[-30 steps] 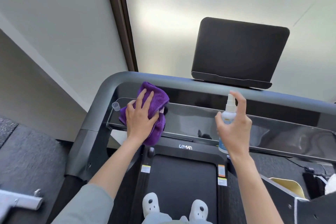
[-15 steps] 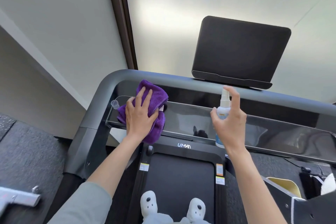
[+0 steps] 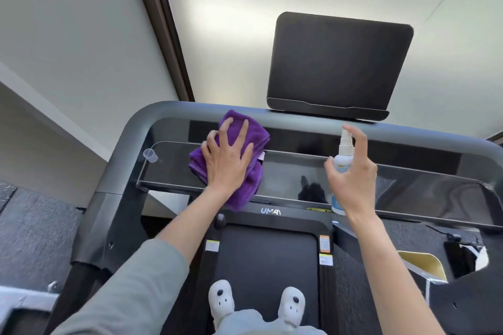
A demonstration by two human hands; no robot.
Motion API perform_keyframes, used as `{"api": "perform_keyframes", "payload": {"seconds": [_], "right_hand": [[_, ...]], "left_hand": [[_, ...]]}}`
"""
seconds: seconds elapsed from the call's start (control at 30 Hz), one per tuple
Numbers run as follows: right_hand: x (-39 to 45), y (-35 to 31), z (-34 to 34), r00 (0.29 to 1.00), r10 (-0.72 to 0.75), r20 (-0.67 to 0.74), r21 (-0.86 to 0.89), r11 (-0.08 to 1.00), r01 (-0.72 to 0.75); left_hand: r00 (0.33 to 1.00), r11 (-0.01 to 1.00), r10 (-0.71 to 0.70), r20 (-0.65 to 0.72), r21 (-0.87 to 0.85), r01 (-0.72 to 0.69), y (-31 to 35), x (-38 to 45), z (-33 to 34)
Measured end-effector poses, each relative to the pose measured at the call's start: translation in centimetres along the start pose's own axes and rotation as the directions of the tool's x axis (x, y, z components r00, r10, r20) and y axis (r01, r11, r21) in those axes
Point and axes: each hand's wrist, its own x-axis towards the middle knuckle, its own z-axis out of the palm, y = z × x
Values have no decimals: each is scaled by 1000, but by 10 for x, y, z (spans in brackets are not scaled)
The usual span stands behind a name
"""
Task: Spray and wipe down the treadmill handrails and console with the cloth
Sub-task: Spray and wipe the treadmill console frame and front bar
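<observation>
L hand, fingers spread flat, presses purple cloth on glossy console, left end, far edge touching handrail. R hand grips spray bottle upright over console centre, index on pump. Risks: overspray hitting tablet stand or drifting onto belt near slippers → slippery; small clear cup at console's left end could get knocked by cloth; console's right side likely missed.

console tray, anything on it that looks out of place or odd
One thing: a small clear plastic cap lies loose at the far left end of the glossy console tray, left of the purple cloth. It may be the spray bottle cap. No spills or damage show.
</observation>
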Motion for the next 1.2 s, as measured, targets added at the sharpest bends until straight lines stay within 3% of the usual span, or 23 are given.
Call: {"api": "perform_keyframes", "payload": {"seconds": [0.2, 0.33, 0.43, 0.57, 0.67, 0.93, 1.2], "right_hand": [[0, 27, -28, 999, 40, -22, -11, 999, -40], [-3, 39, -35, 999, 41, 14, -1, 999, -41], [4, 46, -40, 999, 44, 21, -4, 999, -44], [21, 54, -54, 1000, 7, 6, 0, 1000, -7], [30, 60, -64, 1000, -16, -18, 11, 1000, 17], [33, 84, -98, 997, -5, -80, 36, 999, 8], [33, 123, -141, 986, 140, -91, 27, 990, -138]], "left_hand": [[982, 987, -161, -95, -1, 161, 15, -10, 5], [995, 997, -68, -77, 17, 70, 50, -41, 15], [997, 999, -52, -60, 7, 52, 42, -20, 13], [973, 975, -220, -74, 12, 222, 35, 10, 10], [940, 946, -321, -120, 17, 325, 66, 1, 18], [986, 988, -153, -58, -10, 153, 200, -30, 51], [996, 996, -84, -25, -14, 84, 258, -35, 65]]}}
